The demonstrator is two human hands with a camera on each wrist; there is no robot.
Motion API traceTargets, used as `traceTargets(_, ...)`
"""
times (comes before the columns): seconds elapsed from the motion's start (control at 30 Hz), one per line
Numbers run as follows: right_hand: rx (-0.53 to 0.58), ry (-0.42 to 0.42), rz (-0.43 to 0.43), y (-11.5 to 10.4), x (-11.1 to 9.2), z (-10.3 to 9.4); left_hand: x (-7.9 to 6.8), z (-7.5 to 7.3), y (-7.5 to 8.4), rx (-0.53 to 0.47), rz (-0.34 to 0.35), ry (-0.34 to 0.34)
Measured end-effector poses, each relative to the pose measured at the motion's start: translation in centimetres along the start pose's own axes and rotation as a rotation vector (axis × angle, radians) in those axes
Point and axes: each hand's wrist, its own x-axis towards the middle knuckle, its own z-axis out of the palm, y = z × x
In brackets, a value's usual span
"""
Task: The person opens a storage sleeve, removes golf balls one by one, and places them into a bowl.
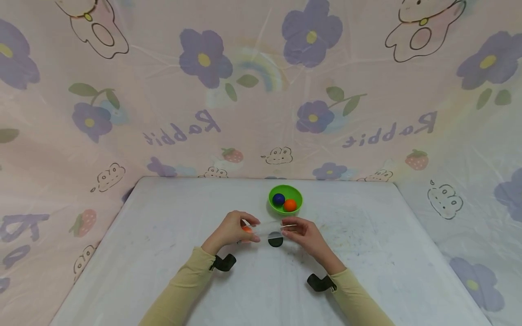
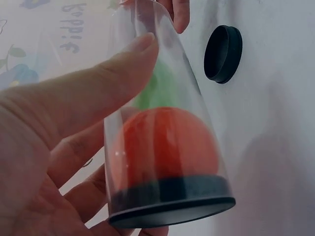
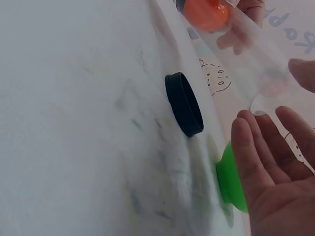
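A clear plastic tube [image 2: 184,64] with a black cap on one end lies across the left hand [image 1: 236,230], which grips it between thumb and fingers. Inside, against that cap, sits an orange ball [image 2: 165,147]. At the tube's other end is the right hand [image 1: 306,235], palm turned toward it, fingers fairly straight. Its fingertips [image 3: 242,123] are at the uncapped rim, and its thumb is on the opposite side; firm contact is hard to judge. Below the tube, a loose black cap [image 1: 275,242] lies on the white table.
A green bowl [image 1: 299,206] stands just beyond the hands, holding a dark blue ball [image 1: 278,199] and another orange ball [image 1: 290,205]. The white table [image 1: 367,226] meets a patterned cloth backdrop [image 1: 261,104] at its far edge. Black wrist mounts [image 1: 225,262] jut inward from both sleeves.
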Motion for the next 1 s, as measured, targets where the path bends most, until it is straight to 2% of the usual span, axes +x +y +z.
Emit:
traceTargets(0.37, 0.100, -0.024, 0.004, 0.8, 0.0, -0.4, 0.6, -0.1, 1.4, 0.098, 0.014, 0.022)
traceTargets(0.53, 0.125, -0.015, 0.011, 1.0, 0.0, -0.4, 0.7, -0.2, 2.2, 0.175, 0.015, 0.025)
traceTargets(0.73, 0.188, -0.012, -0.004, 1.2, -0.1, -0.2, 0.8, -0.5, 3.0, 0.280, 0.064, 0.036)
traceTargets(1.0, 0.207, 0.026, 0.018, 1.2, -0.3, 0.1, 0.8, -0.7, 3.4, 0.264, 0.096, 0.026)
